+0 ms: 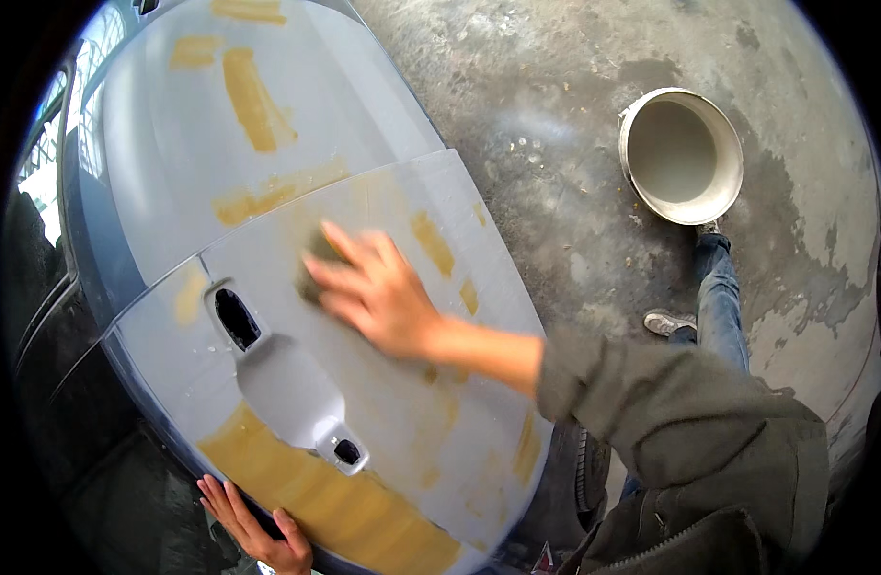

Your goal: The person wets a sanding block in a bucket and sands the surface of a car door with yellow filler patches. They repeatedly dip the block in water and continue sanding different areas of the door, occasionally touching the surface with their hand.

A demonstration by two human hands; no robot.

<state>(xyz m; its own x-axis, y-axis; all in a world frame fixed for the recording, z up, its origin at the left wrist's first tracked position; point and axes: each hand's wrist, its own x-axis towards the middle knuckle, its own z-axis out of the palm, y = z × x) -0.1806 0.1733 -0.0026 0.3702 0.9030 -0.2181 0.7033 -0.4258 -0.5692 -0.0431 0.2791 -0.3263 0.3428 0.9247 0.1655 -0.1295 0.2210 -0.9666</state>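
A grey car door panel [297,259] with patches of yellowish body filler [325,479] lies before me. My right hand [383,297] reaches across it from the right, blurred by motion, its fingers bent over a dark olive pad [316,278]. The pad is against the panel's upper part, above the recessed door handle area [292,379]. Most of the pad is hidden or smeared. At the lower left, my left hand [258,532] rests on the panel's edge beside the dark window, fingers stretched out and holding nothing.
A pale bucket [732,158] of murky grey water stands on the stained concrete floor [555,105], right of the car. My jeans-clad leg [720,302] and a shoe [668,322] are just below it. An adjoining grey panel [172,144] with filler patches continues beyond the door seam.
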